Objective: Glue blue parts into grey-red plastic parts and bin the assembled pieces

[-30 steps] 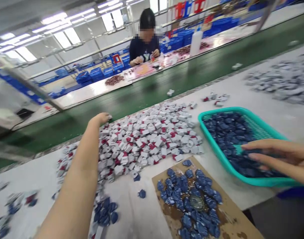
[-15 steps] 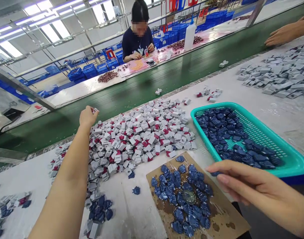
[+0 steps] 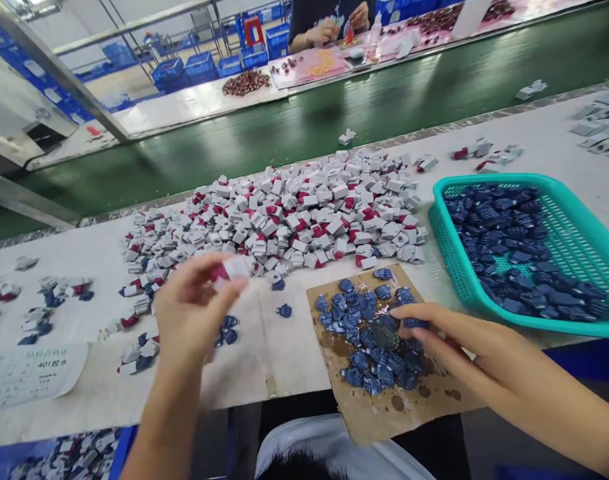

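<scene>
Worktable (image 3: 284,363), "401" sheet (image 3: 32,373), left hand (image 3: 194,313) pinching piece (image 3: 234,269)

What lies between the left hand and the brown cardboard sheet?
In the head view, a few loose dark blue pieces lie on the white table between the left hand, pinching a white-and-red piece, and the brown cardboard sheet.

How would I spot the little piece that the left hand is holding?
Find the big heap of white-and-red pieces on the white table. Just in front of its near edge, the left hand pinches one white piece. It alone is held in fingers, not lying down.
</scene>
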`<state>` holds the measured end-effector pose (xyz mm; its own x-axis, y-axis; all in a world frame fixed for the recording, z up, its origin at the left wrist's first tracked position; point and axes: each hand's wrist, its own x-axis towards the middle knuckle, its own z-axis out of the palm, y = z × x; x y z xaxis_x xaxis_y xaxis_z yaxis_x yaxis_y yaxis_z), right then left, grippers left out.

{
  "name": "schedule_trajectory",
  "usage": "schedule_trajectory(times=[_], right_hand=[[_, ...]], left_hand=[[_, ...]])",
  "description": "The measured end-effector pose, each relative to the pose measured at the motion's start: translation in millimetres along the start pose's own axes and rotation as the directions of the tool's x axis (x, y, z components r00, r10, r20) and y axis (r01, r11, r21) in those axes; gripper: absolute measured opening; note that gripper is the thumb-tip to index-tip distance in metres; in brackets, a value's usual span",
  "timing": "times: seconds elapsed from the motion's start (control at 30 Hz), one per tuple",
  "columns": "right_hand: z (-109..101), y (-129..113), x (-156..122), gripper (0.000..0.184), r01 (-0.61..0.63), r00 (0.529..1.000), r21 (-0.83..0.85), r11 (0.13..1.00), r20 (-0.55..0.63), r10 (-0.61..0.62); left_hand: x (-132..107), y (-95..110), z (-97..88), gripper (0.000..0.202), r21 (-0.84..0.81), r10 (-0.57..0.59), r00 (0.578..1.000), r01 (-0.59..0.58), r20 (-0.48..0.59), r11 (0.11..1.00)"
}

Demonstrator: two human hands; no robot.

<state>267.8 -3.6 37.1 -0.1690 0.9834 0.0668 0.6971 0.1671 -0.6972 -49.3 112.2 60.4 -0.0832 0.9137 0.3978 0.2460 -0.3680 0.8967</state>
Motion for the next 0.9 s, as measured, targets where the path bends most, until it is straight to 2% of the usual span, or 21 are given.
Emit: schedule_trajectory(times=[0.07,0.13,0.3,0.4,0.47,0.57,0.73,0.9], right_hand=[[-1.8,-4.3,5.3,0.031,0.13,0.991,-0.009,0.991,-0.021,-0.13],[-0.8,-8.5,8.3,0.029,0.185,0.981,-0.028,0.982,-0.058,-0.187],[12.9,-12.6,4.2,0.023,0.127,0.992,0.009,0.992,-0.022,-0.126],[19.4,-6.5,-2.0,0.02,0.178,0.983,-0.082,0.981,-0.031,-0.181],[20.1,0.0,-4.9,0.022,0.204,0.978,-0.143,0.969,-0.009,-0.207],[16.2,7.5,-5.4,0.027,0.199,0.98,-0.132,0.971,0.051,-0.194],[8.9,3.3,3.8,0.03,0.241,0.962,-0.121,0.963,0.16,-0.221],[18.1,4.0,4.6,0.029,0.296,0.952,-0.237,0.925,0.15,-0.266]], left_hand=[[-40.3,8.2,4.3,0.023,-0.051,-0.162,0.984,0.166,0.08,0.985],[-63.9,10.5,13.7,0.022,-0.09,-0.304,0.939,0.321,0.161,0.943],[-83.1,-0.6,39.6,0.023,-0.149,-0.483,0.812,0.549,0.328,0.822],[-87.7,-6.8,45.2,0.025,-0.141,-0.509,0.759,0.603,0.407,0.785],[-89.3,-8.2,45.1,0.026,-0.137,-0.508,0.748,0.609,0.427,0.781],[-89.5,-7.9,43.7,0.027,-0.14,-0.515,0.739,0.621,0.435,0.771],[-88.6,-5.4,44.3,0.026,-0.162,-0.525,0.73,0.638,0.438,0.753],[-89.1,-3.1,46.3,0.025,-0.168,-0.515,0.741,0.626,0.43,0.761]])
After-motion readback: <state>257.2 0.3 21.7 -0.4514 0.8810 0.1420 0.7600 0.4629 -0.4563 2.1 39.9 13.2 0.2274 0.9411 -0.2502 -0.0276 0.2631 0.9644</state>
